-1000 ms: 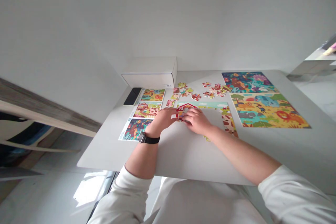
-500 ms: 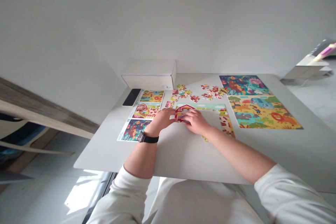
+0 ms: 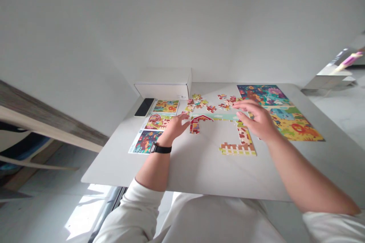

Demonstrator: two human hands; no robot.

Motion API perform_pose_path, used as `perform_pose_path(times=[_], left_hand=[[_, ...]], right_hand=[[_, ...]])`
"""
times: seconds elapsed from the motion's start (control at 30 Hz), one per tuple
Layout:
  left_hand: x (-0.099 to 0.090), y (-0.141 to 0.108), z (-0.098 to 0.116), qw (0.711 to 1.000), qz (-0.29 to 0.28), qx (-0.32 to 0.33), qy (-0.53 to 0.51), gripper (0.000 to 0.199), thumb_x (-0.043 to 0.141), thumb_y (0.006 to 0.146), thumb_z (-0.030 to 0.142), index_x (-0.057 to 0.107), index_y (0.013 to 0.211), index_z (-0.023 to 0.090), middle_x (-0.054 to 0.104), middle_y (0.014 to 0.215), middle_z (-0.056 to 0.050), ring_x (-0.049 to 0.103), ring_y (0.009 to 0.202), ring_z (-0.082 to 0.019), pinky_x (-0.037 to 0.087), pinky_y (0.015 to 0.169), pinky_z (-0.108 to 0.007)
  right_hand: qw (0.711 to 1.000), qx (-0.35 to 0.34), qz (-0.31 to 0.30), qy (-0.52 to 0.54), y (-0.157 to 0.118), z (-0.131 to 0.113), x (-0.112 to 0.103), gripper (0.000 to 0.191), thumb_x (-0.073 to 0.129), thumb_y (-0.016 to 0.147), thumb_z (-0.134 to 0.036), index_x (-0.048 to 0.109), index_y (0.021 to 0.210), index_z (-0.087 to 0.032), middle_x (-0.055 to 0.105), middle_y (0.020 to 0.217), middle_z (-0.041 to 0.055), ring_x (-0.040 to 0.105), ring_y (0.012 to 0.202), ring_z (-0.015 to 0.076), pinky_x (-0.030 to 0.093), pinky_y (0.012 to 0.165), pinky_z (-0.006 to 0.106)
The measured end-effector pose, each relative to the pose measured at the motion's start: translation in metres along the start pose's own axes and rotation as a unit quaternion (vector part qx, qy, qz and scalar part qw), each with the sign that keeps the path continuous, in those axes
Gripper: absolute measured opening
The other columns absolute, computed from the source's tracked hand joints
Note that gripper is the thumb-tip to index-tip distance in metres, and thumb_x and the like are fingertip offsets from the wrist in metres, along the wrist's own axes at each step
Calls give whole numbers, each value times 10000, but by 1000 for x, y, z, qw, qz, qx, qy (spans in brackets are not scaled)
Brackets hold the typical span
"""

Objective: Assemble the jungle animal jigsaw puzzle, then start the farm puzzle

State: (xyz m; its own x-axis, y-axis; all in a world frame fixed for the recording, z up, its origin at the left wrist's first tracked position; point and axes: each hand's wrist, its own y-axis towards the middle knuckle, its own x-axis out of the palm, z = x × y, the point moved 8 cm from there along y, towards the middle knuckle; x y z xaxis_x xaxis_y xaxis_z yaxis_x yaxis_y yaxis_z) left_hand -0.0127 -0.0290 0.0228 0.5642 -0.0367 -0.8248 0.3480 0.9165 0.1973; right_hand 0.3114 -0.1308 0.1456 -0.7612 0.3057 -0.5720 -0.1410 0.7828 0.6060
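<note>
Head view:
- My left hand [image 3: 175,127] is open, fingertips just beside the red barn piece [image 3: 194,123], pinching nothing.
- My right hand [image 3: 256,119] is spread, empty, just short of the loose pieces [image 3: 225,102].
- The part-built puzzle [image 3: 236,149] lies on the table [image 3: 199,171] between my hands.
- Past my right hand: a finished puzzle [image 3: 281,114].
- Past my left hand: picture cards [image 3: 158,121], a phone [image 3: 144,107], a box [image 3: 162,85].
</note>
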Motion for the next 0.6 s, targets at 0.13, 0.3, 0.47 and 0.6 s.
perform_pose_path(times=[0.13,0.3,0.47,0.6], left_hand=[[-15,5,-10,996,71,-46,-19,232,634,1036,289,774,1214,237,841,1213,-89,790,1132,-263,602,1025,-377],[-14,6,-16,992,80,-98,-20,224,633,1019,292,768,1187,233,832,1093,-78,776,1011,-235,583,915,-336],[-11,4,-16,988,88,-125,-25,239,651,1037,398,777,1158,236,820,1038,-74,755,946,-227,566,880,-330],[-7,2,-17,986,91,-136,-23,272,642,1053,438,759,1201,242,806,1026,-61,722,847,-206,560,846,-338]], right_hand=[[997,73,-21,-16,-52,48,25,215,648,1054,-361,824,1158,-295,809,1237,83,766,1183,294,659,990,472],[991,108,-63,-47,-84,83,57,229,617,1023,-332,831,1071,-268,828,1091,90,794,981,286,671,831,448],[990,92,-95,-50,-85,76,63,241,592,1050,-323,828,1081,-280,839,1114,77,794,1016,283,660,797,417],[986,82,-130,-57,-88,71,65,228,602,1060,-323,824,1093,-283,836,1112,63,791,952,258,647,806,401]])
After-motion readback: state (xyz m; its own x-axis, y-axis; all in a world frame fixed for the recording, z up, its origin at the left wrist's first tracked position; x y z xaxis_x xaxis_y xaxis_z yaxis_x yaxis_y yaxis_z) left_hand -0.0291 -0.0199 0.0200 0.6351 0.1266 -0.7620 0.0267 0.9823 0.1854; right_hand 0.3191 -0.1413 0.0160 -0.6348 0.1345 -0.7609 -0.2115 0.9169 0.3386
